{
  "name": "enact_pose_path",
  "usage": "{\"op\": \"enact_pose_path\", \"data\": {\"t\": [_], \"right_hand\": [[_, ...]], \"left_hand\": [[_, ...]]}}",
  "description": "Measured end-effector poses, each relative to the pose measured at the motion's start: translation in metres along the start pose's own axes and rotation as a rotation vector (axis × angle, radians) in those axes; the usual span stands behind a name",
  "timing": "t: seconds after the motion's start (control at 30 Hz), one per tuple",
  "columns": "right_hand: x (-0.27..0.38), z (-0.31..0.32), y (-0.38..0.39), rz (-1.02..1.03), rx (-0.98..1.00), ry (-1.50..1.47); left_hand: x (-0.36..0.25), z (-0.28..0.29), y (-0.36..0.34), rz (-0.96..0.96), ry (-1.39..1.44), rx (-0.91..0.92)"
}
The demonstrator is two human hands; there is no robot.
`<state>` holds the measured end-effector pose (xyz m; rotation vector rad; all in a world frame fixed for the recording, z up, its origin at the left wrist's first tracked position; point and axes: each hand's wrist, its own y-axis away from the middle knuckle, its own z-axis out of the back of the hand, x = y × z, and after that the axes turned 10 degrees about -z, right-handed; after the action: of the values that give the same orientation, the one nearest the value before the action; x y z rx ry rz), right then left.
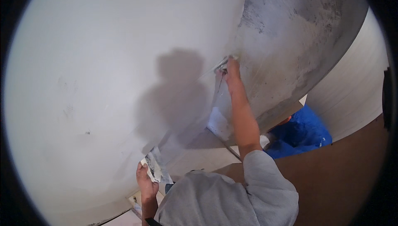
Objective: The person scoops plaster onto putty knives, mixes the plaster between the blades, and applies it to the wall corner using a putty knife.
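My right hand (232, 69) reaches up to the corner where the white wall (103, 31) meets a grey, patchy plastered wall (286, 56). Its fingers are wrapped round a putty knife (222, 63), whose blade lies at the surface along the corner; the handle is mostly hidden by the hand. Lower down and to the left, my left hand (146, 181) grips a flat, wide filling blade (154, 167) by its edge. Whitish filler and dark smears cover that blade, which is held apart from my body and near the white wall.
A blue plastic bag or sheet (304, 132) lies on the brown floor (331, 176) at the right. A pale curved surface (352, 76) rises behind it. A small dark mark (87, 132) shows on the white wall, and my shadow (176, 89) falls across it.
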<state>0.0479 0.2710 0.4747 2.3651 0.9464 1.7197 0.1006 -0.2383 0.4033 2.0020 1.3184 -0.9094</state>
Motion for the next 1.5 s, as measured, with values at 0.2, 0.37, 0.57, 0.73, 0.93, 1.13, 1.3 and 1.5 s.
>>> {"op": "enact_pose_path", "data": {"t": [0.2,0.37,0.57,0.73,0.93,1.13,1.3,1.5], "right_hand": [[0.116,-0.057,0.045,0.111,0.106,0.073],[0.197,-0.099,0.068,0.086,0.130,0.082],[0.245,-0.118,0.091,0.193,0.162,0.075],[0.298,-0.143,0.118,0.297,0.185,-0.097],[0.331,-0.140,0.169,0.601,0.287,0.213],[0.355,-0.113,0.180,1.244,-0.013,0.415],[0.380,-0.115,0.117,1.151,-0.367,0.732],[0.373,-0.139,0.100,1.396,-0.652,1.040]], "left_hand": [[0.004,0.009,-0.004,0.025,0.096,-0.033],[0.008,0.022,-0.007,0.058,0.132,0.074],[0.006,0.019,-0.010,0.092,0.174,0.034],[0.007,0.024,-0.012,0.094,0.165,0.041],[0.000,0.024,-0.011,0.117,0.115,0.037],[0.005,0.026,-0.007,0.047,0.106,0.039],[0.005,0.009,-0.003,0.022,0.068,-0.033],[0.009,0.007,-0.001,-0.033,0.058,-0.031]]}}
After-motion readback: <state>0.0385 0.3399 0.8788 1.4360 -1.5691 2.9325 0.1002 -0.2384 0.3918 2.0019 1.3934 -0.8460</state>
